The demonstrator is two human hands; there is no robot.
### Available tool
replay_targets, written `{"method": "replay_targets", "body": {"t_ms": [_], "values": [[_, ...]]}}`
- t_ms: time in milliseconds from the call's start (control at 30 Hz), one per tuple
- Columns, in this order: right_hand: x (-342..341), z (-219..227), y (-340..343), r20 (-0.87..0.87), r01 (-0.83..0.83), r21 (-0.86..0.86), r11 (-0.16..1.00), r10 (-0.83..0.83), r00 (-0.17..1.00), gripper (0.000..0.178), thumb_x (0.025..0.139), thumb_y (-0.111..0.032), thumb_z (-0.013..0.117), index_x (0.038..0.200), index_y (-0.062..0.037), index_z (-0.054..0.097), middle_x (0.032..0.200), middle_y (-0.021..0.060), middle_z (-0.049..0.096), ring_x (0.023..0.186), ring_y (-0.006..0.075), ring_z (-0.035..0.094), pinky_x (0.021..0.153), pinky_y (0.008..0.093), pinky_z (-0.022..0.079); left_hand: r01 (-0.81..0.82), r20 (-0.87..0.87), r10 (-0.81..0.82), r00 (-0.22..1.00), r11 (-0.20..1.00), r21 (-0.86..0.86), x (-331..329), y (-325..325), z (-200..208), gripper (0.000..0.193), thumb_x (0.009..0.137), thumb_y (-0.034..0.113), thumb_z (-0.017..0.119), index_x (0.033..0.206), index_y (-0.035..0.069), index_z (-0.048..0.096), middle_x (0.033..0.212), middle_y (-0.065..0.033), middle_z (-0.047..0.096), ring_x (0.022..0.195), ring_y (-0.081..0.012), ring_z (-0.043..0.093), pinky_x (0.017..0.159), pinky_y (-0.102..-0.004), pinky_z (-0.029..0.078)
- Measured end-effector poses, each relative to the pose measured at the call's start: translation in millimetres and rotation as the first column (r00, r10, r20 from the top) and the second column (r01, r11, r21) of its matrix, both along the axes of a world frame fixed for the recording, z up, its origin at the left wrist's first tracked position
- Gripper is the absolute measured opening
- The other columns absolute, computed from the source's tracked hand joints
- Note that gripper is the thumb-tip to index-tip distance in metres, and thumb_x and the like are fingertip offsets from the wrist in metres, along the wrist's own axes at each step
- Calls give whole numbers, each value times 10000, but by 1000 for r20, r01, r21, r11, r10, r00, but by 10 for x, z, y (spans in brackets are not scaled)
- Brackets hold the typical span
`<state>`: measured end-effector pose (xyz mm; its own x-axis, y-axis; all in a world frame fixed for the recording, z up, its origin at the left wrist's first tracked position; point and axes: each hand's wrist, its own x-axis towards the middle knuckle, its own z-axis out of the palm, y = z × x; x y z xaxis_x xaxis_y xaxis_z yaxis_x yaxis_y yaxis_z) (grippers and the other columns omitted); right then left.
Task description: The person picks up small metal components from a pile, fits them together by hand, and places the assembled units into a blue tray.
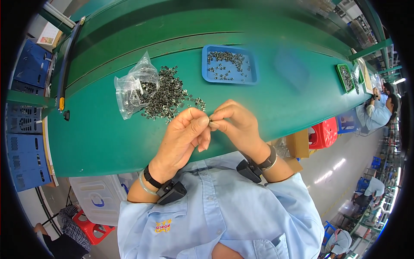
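Hands (184,131) pinch a mostly hidden, apparently metallic piece (210,121).

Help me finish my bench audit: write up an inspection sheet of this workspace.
Surface: green bench, with bare stretches between things.
Things: heap of small metallic parts; blue tray holding more, scattered inside.
Clutter: clear plastic bag lying against the heap's left side.
Hands: left hand and right hand meet, fingertips pinching a small dark piece, partly hidden.
Cables: nothing seen for certain.
Surroundings: blue crates left; red stool and cardboard box right.
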<state>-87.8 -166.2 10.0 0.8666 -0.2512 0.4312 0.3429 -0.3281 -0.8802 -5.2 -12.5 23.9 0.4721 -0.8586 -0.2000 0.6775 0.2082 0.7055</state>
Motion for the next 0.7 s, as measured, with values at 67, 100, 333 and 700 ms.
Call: {"method": "replay_targets", "body": {"t_ms": [67, 100, 333, 700], "values": [[53, 55, -69, -8, 31, -107, 994, -32, 999, 67, 827, -30, 654, 878, -40, 612, 842, 57, 621, 723, 149, 586, 645, 260, 480, -48, -40, 48, 998, 999, 2, 24, -7, -7, 165, 959, 199, 515, 1004, 42, 538, 712, -54, 575, 558, -107, 518, 478, -226, 404], [102, 71, -141, -11, 27, -107, 994, -28, 1000, 67, 827, -30, 654, 878, -40, 612, 842, 57, 621, 723, 149, 586, 645, 260, 480, -52, -43, 52, 998, 999, 3, 41, 7, -15, 165, 959, 199, 515, 1004, 42, 538, 712, -54, 575, 558, -107, 518, 478, -226, 404], [476, 62, -665, -97, 390, -244, 888, -423, 901, 92, 838, -101, 639, 906, -43, 620, 839, 82, 617, 733, 183, 607, 658, 290, 487, -216, -31, 218, 975, 975, 54, 184, 307, -142, 154, 963, 155, 489, 1041, 32, 538, 689, -50, 554, 543, -108, 497, 480, -230, 396], [378, -185, -119, -258, 38, -672, 739, -282, 924, 109, 790, -128, 680, 842, -49, 626, 806, 85, 585, 750, 255, 597, 649, 336, 490, -168, -75, 176, 982, 981, 96, 156, 347, -247, 144, 956, 154, 502, 1026, 32, 537, 667, -41, 540, 538, -103, 488, 483, -229, 395]]}}
